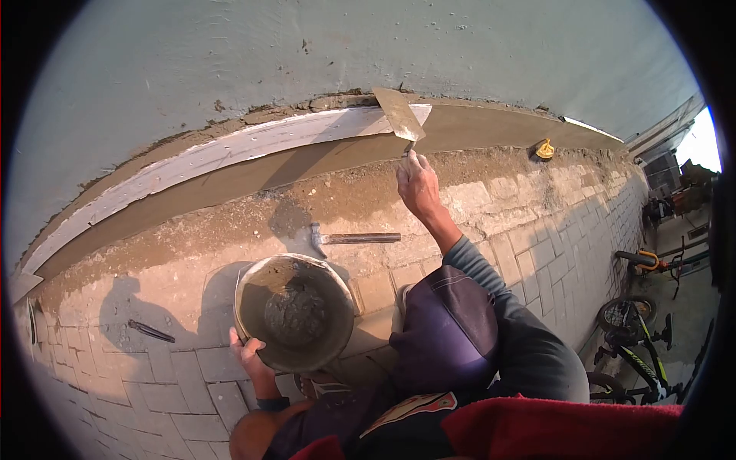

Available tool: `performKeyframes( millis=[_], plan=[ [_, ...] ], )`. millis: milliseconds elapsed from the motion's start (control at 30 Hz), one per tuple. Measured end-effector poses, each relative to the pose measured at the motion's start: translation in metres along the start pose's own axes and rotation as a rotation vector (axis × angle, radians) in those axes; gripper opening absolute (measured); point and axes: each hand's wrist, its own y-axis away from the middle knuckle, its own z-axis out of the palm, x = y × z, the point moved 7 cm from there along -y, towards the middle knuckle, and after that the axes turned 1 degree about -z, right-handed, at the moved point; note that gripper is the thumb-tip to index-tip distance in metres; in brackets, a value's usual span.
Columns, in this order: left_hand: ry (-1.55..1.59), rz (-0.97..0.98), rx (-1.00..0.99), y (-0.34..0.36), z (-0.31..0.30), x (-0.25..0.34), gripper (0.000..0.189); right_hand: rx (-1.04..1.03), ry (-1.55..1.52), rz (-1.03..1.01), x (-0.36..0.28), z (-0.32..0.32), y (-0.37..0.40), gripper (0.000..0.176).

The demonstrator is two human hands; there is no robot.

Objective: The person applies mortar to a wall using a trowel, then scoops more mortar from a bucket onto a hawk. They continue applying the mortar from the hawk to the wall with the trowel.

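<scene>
Bucket (257, 295) sits closest to us, on the brick paving (192, 383) just left of our bent knee (448, 330). It's tilted a bit toward us, with a lump of grey mortar (295, 313) in the bottom. Our left hand (249, 354) is closed on the near rim, fingers curled over the edge.

On the paving left of the bucket lies a thin dark tool (151, 331), well apart from it; we can't tell what kind. Just past the bucket a hammer (356, 238) lies flat at the edge of the sandy strip, head to the left, handle to the right.

Our right arm reaches forward in a grey sleeve. The right hand (418, 188) is wrapped tight round the handle of the trowel (399, 113). The trowel blade points up and away, and its tip rests over the right end of a white board (230, 153) at the foot of the wall.

Between the board and the sand runs a smooth wet band of render (307, 161), curving left to right. A small yellow object (544, 149) sits at its near edge, far right. Behind all that is a pale blue-grey wall (307, 46).

Off the paving's right edge, lower down, are bicycles (636, 337).
</scene>
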Motion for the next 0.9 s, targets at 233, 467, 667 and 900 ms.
performKeyframes(
  millis=[233,467,667,900],
  plan=[
    [-0.04,0.011,-0.042,-0.004,-0.012,-0.003,0.026,-0.009,0.128,0.101,0.034,0.013,0.005,0.04],
    [-0.022,0.015,-0.018,0.001,0.003,0.004,0.029,-0.081,0.011,0.109,-0.019,0.047,0.006,0.044],
    [-0.043,0.003,0.007,-0.003,-0.01,-0.001,0.03,-0.002,-0.141,0.01,-0.025,0.015,0.005,0.044],
    [-0.075,-0.001,-0.004,-0.007,-0.026,-0.007,0.025,-0.148,-0.23,0.297,0.064,-0.049,-0.038,0.037]
  ],
)
